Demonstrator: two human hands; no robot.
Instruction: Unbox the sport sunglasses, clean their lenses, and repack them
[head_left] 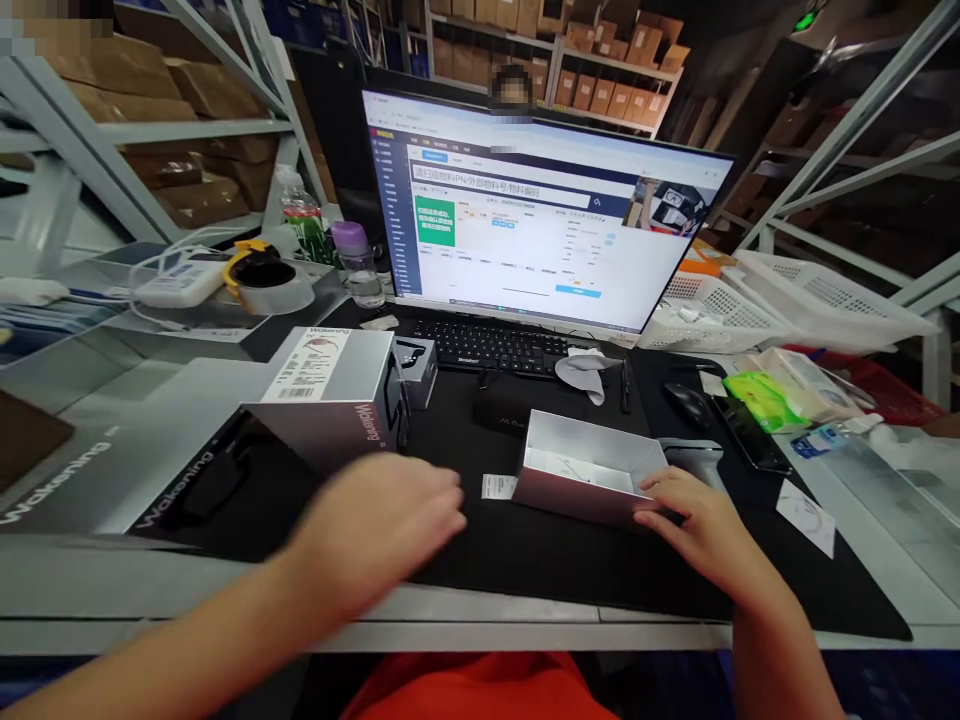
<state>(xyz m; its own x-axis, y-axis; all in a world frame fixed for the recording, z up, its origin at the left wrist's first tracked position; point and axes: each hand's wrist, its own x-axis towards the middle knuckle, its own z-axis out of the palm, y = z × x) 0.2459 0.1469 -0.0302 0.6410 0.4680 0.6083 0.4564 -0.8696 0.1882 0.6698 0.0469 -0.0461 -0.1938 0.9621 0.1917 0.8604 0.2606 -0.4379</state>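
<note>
My right hand (694,515) grips the right end of an open grey box (581,495), fingers at the rim and thumb against the front wall. A pale interior shows inside the box, with a thin dark mark on it. My left hand (386,525), blurred by motion, hovers over the black mat with its fingers stretched to the right; nothing shows in it, though its underside is hidden. Just behind that hand stands a grey Wakening box (322,425) with a white label on top. A small white printed label (498,487) lies at the open box's left end.
A monitor (517,220) and keyboard (491,347) stand behind. More Wakening boxes (82,470) lie at left, near tape rolls (266,285) and a purple-capped bottle (360,265). To the right are a mouse (686,405), phone (750,435), white card (806,515) and white baskets (832,295).
</note>
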